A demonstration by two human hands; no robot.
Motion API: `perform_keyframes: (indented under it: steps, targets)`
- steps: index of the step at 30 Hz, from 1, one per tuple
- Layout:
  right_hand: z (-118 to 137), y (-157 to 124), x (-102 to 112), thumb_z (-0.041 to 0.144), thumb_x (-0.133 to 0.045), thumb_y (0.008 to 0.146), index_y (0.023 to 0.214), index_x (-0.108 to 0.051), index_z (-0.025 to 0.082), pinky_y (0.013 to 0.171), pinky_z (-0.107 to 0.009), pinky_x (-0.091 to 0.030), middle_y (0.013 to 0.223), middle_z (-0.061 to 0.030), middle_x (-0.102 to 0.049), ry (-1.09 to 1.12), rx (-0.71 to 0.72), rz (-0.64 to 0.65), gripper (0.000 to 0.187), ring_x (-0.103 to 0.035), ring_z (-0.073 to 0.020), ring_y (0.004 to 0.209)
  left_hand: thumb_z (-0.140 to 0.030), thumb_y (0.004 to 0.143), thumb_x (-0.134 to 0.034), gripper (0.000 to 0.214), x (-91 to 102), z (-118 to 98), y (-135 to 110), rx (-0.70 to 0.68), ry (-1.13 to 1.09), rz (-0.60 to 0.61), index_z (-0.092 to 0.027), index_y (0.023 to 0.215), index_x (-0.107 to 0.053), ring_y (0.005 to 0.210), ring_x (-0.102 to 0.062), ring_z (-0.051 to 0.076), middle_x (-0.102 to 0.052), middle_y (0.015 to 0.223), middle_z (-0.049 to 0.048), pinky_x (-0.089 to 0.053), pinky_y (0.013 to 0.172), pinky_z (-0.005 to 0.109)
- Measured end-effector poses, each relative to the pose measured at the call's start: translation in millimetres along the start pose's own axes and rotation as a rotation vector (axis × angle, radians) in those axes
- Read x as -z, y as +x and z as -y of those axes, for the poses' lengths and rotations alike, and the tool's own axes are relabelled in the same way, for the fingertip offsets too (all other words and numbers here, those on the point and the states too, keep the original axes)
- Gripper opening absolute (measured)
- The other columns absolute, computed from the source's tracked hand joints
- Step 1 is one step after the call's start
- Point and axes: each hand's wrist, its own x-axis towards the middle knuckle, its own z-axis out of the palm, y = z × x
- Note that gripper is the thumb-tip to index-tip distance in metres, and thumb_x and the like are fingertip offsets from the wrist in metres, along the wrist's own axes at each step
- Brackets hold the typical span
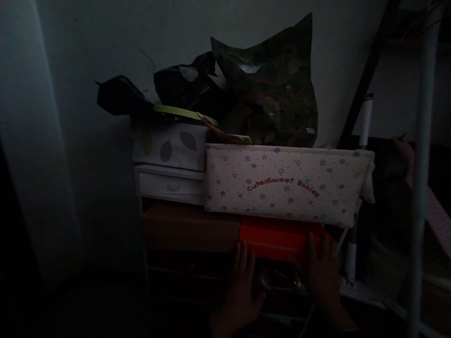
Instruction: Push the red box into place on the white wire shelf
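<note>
In a dim corner, both my hands reach up to a red box [278,237] on a shelf. My left hand [241,288] lies with fingers stretched up at the box's lower left corner. My right hand [322,277] rests flat, fingers spread, against the box's right front. Above the red box sits a white padded case [287,185] with coloured stars and the words "Cute Sweet Babies". A brown cardboard box [190,227] stands left of the red one.
A small white drawer unit [171,183] carries a leaf-patterned box [171,145]. Dark bags [268,89] are piled on top against the wall. A white pole [421,188] and a dark slanted bar [368,75] stand at the right. The floor at left is in shadow.
</note>
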Motion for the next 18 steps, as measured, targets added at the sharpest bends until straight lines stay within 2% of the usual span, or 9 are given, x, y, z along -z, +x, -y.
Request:
perform_keyframes:
  steps: [2,5,8,9,11,12,14,16,18]
  targets:
    - [0,-1,-2,0.057,-0.059,0.078,0.149,-0.013,0.017,0.105,-0.067,-0.031,0.158,-0.027,-0.001,0.002,0.0,0.0,0.093,-0.003,-0.0457,0.145,-0.029,0.072,-0.06,0.097,2.2,-3,-7,0.009,-0.012,0.039,-0.027,0.15,-0.002,0.148,0.016,0.023,0.019,0.16,-0.003,-0.008,0.123,0.048]
    - [3,-1,1,0.057,-0.057,0.079,0.149,-0.014,0.016,0.103,-0.068,-0.034,0.158,-0.0282,-0.003,0.002,-0.014,0.019,0.091,-0.004,-0.0461,0.145,-0.028,0.071,-0.061,0.097,0.6,-1,-22,0.034,-0.021,0.18,-0.028,0.15,-0.004,0.148,0.013,0.023,0.014,0.16,-0.002,-0.007,0.123,0.049]
    - [10,-1,11,0.053,-0.059,0.08,0.149,-0.015,0.017,0.099,-0.072,-0.035,0.157,-0.0295,-0.006,0.017,-0.051,0.031,0.089,-0.008,-0.0479,0.144,-0.027,0.067,-0.066,0.098,-15.5,22,-41,0.032,-0.021,0.279,-0.021,0.149,-0.013,0.148,0.009,0.028,0.007,0.161,0.0074,-0.004,0.122,0.052]
    - [13,-4,13,0.049,-0.058,0.082,0.148,-0.015,0.016,0.099,-0.073,-0.034,0.157,-0.0296,-0.005,0.033,-0.056,0.012,0.086,-0.01,-0.0479,0.144,-0.031,0.069,-0.065,0.094,-24.0,35,-48,0.014,-0.039,0.233,-0.02,0.149,-0.016,0.149,0.007,0.029,0.002,0.162,0.0099,-0.006,0.122,0.052]
    - [20,-16,14,0.04,-0.057,0.085,0.147,-0.022,0.015,0.103,-0.073,-0.031,0.157,-0.0284,-0.007,0.103,-0.023,-0.071,0.076,-0.014,-0.046,0.144,-0.038,0.073,-0.062,0.087,-42.1,66,-62,-0.023,-0.121,0.027,-0.017,0.148,-0.023,0.15,-0.001,0.03,-0.008,0.162,0.0144,-0.014,0.122,0.052]
    - [25,-25,11,0.035,-0.056,0.085,0.145,-0.028,0.015,0.104,-0.07,-0.033,0.156,-0.0271,-0.014,0.158,0.031,-0.118,0.069,-0.02,-0.0436,0.143,-0.041,0.076,-0.058,0.083,-50.1,82,-68,-0.025,-0.176,-0.072,-0.016,0.148,-0.024,0.15,-0.007,0.029,-0.011,0.162,0.015,-0.02,0.121,0.049]
    - [40,-49,2,0.028,-0.056,0.085,0.136,-0.042,0.018,0.103,-0.059,-0.043,0.145,-0.0217,-0.038,0.307,0.192,-0.148,0.054,-0.038,-0.0353,0.136,-0.037,0.081,-0.051,0.071,-61.4,109,-76,0.133,-0.265,-0.208,-0.015,0.146,-0.03,0.148,-0.021,0.028,-0.023,0.16,0.016,-0.023,0.12,0.045]
    - [61,-73,-13,0.02,-0.052,0.085,0.125,-0.054,0.024,0.093,-0.04,-0.055,0.124,-0.012,-0.061,0.466,0.36,0.044,0.04,-0.058,-0.0221,0.116,-0.036,0.079,-0.054,0.071,-65.6,127,-77,0.353,-0.454,-0.26,-0.01,0.142,-0.034,0.146,-0.026,0.029,-0.031,0.156,0.019,-0.02,0.121,0.044]
    - [88,-91,-29,0.013,-0.045,0.084,0.121,-0.058,0.024,0.098,-0.038,-0.053,0.123,-0.0091,-0.064,0.545,0.33,0.309,0.04,-0.059,-0.0195,0.117,-0.038,0.072,-0.06,0.08,-64.9,136,-71,0.536,-0.677,-0.278,-0.008,0.141,-0.032,0.145,-0.026,0.031,-0.031,0.155,0.0215,-0.021,0.12,0.043]
